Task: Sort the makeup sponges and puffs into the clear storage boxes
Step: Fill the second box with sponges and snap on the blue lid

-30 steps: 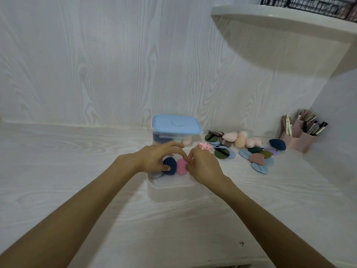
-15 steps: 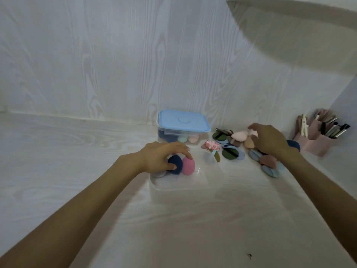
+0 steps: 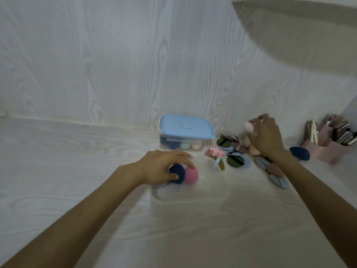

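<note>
An open clear storage box [image 3: 190, 197] sits in the middle of the white desk. A dark blue sponge [image 3: 178, 174] and a pink sponge [image 3: 191, 175] stand upright in its left part. My left hand [image 3: 161, 167] rests on them, thumb against the blue one and a fingertip on the pink one. My right hand [image 3: 267, 137] is raised over the pile of sponges and puffs [image 3: 239, 153] at the right and grips a pale pink sponge [image 3: 249, 128]. A second clear box with a blue lid [image 3: 185, 129] stands behind, with several sponges inside.
A pink organizer with brushes and pens [image 3: 328, 140] stands at the far right by the wall. A dark blue puff [image 3: 299, 153] lies in front of it. A small pink-and-white patterned item [image 3: 214, 152] lies beside the open box. A shelf [image 3: 301, 20] overhangs at upper right.
My right hand left the open box, reached right to the pile and has now lifted a pale pink sponge from it. My left hand stayed on the two sponges in the box.
</note>
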### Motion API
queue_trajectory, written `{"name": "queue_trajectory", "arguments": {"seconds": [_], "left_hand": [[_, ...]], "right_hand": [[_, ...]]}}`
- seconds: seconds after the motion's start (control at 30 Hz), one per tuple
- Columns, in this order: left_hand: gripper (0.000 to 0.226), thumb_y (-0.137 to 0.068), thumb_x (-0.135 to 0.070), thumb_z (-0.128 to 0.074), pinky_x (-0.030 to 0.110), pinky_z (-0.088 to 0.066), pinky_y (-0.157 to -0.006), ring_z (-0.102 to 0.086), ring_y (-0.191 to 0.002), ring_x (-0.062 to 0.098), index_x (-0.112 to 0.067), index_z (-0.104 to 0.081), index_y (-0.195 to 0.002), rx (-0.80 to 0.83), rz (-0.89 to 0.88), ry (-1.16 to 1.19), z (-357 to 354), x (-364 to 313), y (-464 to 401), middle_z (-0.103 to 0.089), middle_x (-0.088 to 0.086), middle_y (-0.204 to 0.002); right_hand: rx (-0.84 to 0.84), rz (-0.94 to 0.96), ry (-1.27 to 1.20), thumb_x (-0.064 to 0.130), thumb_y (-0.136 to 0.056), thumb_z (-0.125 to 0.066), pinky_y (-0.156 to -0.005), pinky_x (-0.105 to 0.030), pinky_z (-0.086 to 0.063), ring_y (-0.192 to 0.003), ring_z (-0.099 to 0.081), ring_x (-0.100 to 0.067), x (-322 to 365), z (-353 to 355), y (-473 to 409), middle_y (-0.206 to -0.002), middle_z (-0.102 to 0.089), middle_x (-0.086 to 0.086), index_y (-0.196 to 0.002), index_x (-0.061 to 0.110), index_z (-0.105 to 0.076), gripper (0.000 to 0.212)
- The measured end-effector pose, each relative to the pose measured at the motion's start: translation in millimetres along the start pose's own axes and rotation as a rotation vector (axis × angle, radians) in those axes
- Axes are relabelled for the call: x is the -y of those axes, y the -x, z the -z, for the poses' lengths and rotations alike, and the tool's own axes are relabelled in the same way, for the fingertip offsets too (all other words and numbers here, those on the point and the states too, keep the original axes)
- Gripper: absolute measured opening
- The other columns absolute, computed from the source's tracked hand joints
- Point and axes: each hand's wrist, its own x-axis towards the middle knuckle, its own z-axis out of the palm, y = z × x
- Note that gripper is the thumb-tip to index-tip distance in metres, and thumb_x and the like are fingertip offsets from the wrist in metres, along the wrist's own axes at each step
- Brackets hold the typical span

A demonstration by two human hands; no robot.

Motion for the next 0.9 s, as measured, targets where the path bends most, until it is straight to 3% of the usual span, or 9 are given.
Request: {"name": "queue_trajectory", "arguments": {"seconds": [0.07,0.13,0.17,0.27,0.37,0.53,0.83,0.9], "left_hand": [[0.045,-0.089,-0.026,-0.06,0.021,-0.038,-0.082,-0.041,-0.085,-0.004,-0.048,-0.048,-0.127,0.0,0.004,-0.015,0.0,-1.3,0.4,-0.031,-0.031,-0.146],[0.045,-0.089,-0.029,-0.06,0.02,-0.038,-0.081,-0.042,-0.087,-0.004,-0.048,-0.048,-0.127,-0.006,0.009,-0.027,-0.3,-2.6,1.1,-0.031,-0.031,-0.146],[0.044,-0.089,-0.03,-0.06,0.02,-0.038,-0.081,-0.043,-0.088,-0.004,-0.048,-0.048,-0.127,-0.011,0.013,-0.029,-0.8,-3.8,2.5,-0.031,-0.031,-0.146],[0.044,-0.088,-0.033,-0.06,0.022,-0.041,-0.083,-0.052,-0.099,0.0,-0.048,-0.048,-0.127,-0.038,0.027,-0.038,-2.3,-7.1,5.2,-0.033,-0.03,-0.145],[0.044,-0.087,-0.035,-0.061,0.024,-0.043,-0.083,-0.054,-0.11,0.003,-0.047,-0.048,-0.128,-0.052,0.033,-0.056,-4.8,-10.6,7.7,-0.033,-0.03,-0.145],[0.045,-0.086,-0.035,-0.063,0.024,-0.043,-0.085,-0.056,-0.11,0.002,-0.047,-0.05,-0.127,-0.052,0.028,-0.046,-3.6,-14.4,9.4,-0.035,-0.028,-0.145],[0.045,-0.085,-0.037,-0.065,0.024,-0.041,-0.076,-0.056,-0.108,0.005,-0.045,-0.05,-0.126,-0.017,-0.05,-0.093,-0.8,-14.1,5.0,-0.04,-0.018,-0.139],[0.045,-0.083,-0.04,-0.067,0.026,-0.042,-0.082,-0.051,-0.114,0.006,-0.044,-0.051,-0.125,-0.019,-0.07,-0.08,-1.1,-13.2,3.8,-0.037,-0.017,-0.14]], "right_hand": [[0.041,-0.092,-0.441,0.011,-0.079,-0.07,-0.076,-0.028,-0.043,-0.099,-0.057,-0.026,33.6,37.6,13.2,-0.11,-0.059,-0.011,-0.112,0.008,-0.062,0.034],[0.305,-0.109,-0.758,0.011,-0.075,-0.075,-0.075,-0.024,-0.049,-0.088,-0.062,-0.015,71.4,68.5,38.8,-0.099,-0.064,0.0,-0.104,0.015,-0.062,0.032],[0.429,-0.076,-0.802,0.01,-0.073,-0.077,-0.075,-0.024,-0.052,-0.085,-0.064,-0.014,87.3,78.2,54.3,-0.096,-0.067,0.001,-0.1,0.016,-0.062,0.031],[0.565,0.056,-0.601,0.021,-0.07,-0.081,-0.071,-0.018,-0.051,-0.082,-0.064,-0.005,107.8,73.9,82.9,-0.097,-0.069,0.003,-0.096,0.019,-0.065,0.031],[0.478,0.163,-0.27,0.032,-0.068,-0.081,-0.061,-0.014,-0.035,-0.074,-0.051,0.0,111.3,53.5,92.0,-0.092,-0.063,0.008,-0.098,0.022,-0.07,0.033],[0.369,0.304,0.079,0.034,-0.078,-0.072,-0.08,-0.029,-0.031,-0.106,-0.052,-0.019,126.9,39.7,99.8,-0.11,-0.067,0.002,-0.116,0.027,-0.065,0.039],[0.287,0.296,0.137,0.035,-0.081,-0.069,-0.074,-0.026,-0.021,-0.103,-0.049,-0.02,134.2,34.3,103.4,-0.106,-0.064,-0.002,-0.109,0.018,-0.056,0.035],[0.259,0.284,0.12,0.036,-0.078,-0.072,-0.074,-0.026,-0.022,-0.102,-0.047,-0.019,132.3,32.8,104.4,-0.103,-0.063,0.0,-0.104,0.02,-0.06,0.033]]}}
